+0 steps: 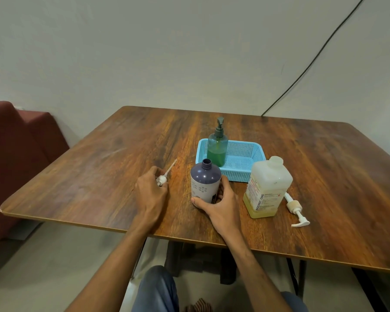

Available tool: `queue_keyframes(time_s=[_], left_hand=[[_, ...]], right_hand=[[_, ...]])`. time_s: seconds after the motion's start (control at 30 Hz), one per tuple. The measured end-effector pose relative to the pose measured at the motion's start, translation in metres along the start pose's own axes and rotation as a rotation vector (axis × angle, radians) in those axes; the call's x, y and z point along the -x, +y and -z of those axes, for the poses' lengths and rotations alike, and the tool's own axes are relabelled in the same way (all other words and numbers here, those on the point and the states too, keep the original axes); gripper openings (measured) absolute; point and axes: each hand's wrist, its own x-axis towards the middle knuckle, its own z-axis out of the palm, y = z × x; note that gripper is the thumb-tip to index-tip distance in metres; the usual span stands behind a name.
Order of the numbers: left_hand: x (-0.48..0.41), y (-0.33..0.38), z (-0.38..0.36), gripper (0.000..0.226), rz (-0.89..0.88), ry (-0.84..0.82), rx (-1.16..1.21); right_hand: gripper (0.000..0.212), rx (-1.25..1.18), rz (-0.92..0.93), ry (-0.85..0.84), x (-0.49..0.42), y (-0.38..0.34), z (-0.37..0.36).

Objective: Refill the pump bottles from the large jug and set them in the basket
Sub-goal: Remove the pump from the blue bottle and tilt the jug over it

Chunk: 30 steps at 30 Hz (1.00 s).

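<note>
The uncapped purple bottle (205, 181) is held upright on the surface (95, 176), with the fingers of the right hand (221, 203) curled round it. Its pump (163, 176) is pinched by the left hand (152, 194). The jug (267, 188) stands at three o'clock, nearer the right hand.

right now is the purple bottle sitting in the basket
No, the purple bottle stands on the table in front of the blue basket, held by the right hand.
</note>
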Motion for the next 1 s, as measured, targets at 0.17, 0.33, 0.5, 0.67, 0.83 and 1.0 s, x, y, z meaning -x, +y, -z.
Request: queue_keyframes(time_s=[0.17,0.33,0.5,0.67,0.83,1.0], left_hand=[[0.0,-0.005,-0.003,0.021,0.013,-0.025,-0.008],[0.005,-0.009,-0.005,0.037,-0.023,-0.047,-0.009],[0.022,0.016,-0.003,0.043,-0.086,0.076,0.098],[0.038,0.041,-0.001,0.062,-0.101,-0.09,0.361],[0.05,0.057,-0.01,0.092,-0.072,-0.316,0.445],[0.049,0.062,-0.025,0.123,-0.083,-0.427,0.441]], right_hand=[[0.085,0.006,-0.009,0.001,0.0,0.001,-0.001],[0.087,0.004,-0.019,-0.003,0.002,-0.001,0.0],[0.088,-0.016,-0.033,-0.017,0.004,-0.005,0.002],[0.092,-0.038,-0.048,-0.023,0.006,-0.002,0.003],[0.081,-0.017,-0.039,-0.008,0.026,-0.001,0.015],[0.059,0.042,0.092,0.192,0.057,-0.01,0.04]])
